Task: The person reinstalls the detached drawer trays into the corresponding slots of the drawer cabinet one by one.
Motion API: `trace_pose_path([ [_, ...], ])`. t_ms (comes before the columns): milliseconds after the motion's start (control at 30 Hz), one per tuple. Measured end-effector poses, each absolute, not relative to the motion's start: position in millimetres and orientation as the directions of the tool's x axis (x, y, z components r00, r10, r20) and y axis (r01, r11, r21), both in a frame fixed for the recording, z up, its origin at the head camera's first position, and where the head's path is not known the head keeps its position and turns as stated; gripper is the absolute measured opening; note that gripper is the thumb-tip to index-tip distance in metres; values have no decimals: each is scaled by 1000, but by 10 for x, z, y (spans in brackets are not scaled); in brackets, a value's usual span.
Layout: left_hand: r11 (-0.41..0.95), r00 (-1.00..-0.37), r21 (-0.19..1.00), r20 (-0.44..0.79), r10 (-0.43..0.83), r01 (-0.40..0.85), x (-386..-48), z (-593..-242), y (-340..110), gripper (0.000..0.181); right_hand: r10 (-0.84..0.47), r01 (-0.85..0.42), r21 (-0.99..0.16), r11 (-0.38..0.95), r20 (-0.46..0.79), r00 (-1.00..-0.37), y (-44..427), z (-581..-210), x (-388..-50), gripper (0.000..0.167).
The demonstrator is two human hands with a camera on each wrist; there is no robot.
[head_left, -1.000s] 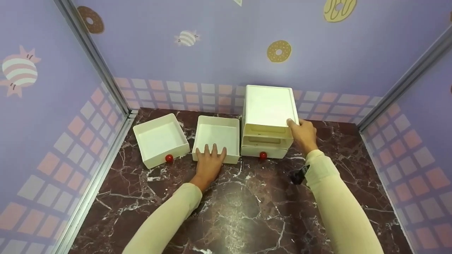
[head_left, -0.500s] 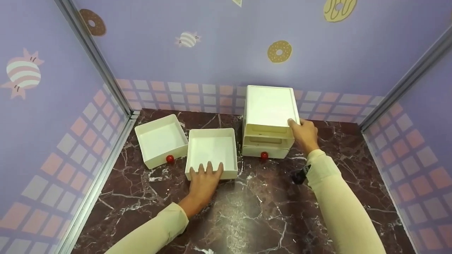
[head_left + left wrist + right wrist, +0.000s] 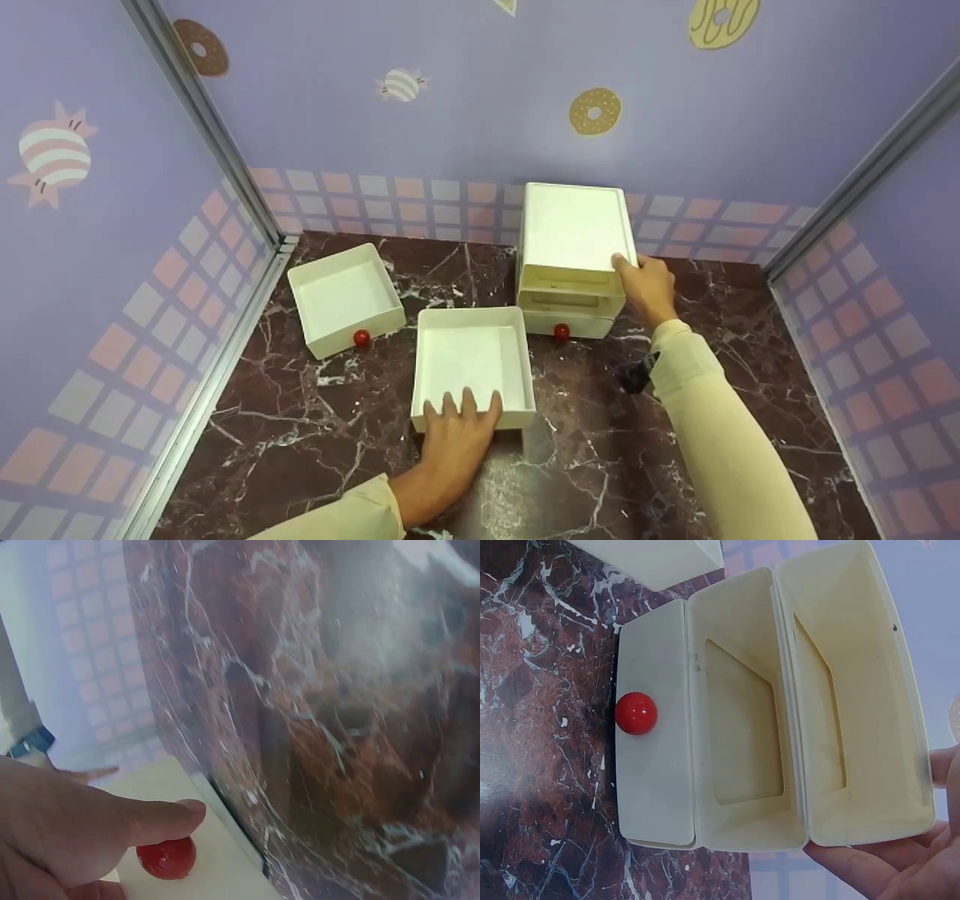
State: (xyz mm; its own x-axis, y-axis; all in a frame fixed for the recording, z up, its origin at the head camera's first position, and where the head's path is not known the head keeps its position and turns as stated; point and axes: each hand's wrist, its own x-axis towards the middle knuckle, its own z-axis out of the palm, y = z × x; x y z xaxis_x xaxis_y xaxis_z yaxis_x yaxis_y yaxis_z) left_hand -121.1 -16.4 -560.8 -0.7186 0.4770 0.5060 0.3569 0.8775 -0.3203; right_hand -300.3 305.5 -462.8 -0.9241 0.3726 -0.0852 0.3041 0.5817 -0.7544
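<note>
My left hand (image 3: pixel 454 454) grips the front wall of a white drawer (image 3: pixel 472 349), fingers over the rim into its bare inside. In the left wrist view the thumb lies against the drawer's front, beside a red round knob (image 3: pixel 166 861). A white cabinet (image 3: pixel 577 225) stands at the back right; my right hand (image 3: pixel 649 289) holds its upper right front corner, thumb on top. The right wrist view shows the cabinet's two upper slots hollow, and a bottom drawer (image 3: pixel 656 787) with a red knob pushed in. That hand's fingers are partly hidden behind the cabinet wall.
Another white drawer (image 3: pixel 341 296) with a red knob sits at the left, turned slightly. All stand on a dark red marble tabletop (image 3: pixel 300 457). Purple panels (image 3: pixel 480 112) with printed sweets enclose the back and both sides.
My left hand has drawn the drawer from beside the cabinet toward me, first slightly left, then right. The right hand stays at the cabinet corner.
</note>
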Motion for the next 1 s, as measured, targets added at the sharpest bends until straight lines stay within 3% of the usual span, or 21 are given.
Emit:
trace_pose_path([
  [233,862,-737,-320,451,503,393,-1075,-5549,-32,39,374,297,-754,586,-73,-924,3059,-4635,-3002,56],
  [500,814,-817,-273,138,560,512,-935,-5400,455,69,380,296,-756,584,-68,-923,3041,-4649,-3007,57],
  [800,810,-772,-307,266,577,500,-960,-5416,1016,47,381,285,-771,570,-59,-923,3035,-4669,-3021,50],
  [1000,811,-783,-318,247,571,491,-1000,-5419,1143,46,387,288,-770,569,-59,-920,3049,-4655,-3022,49],
])
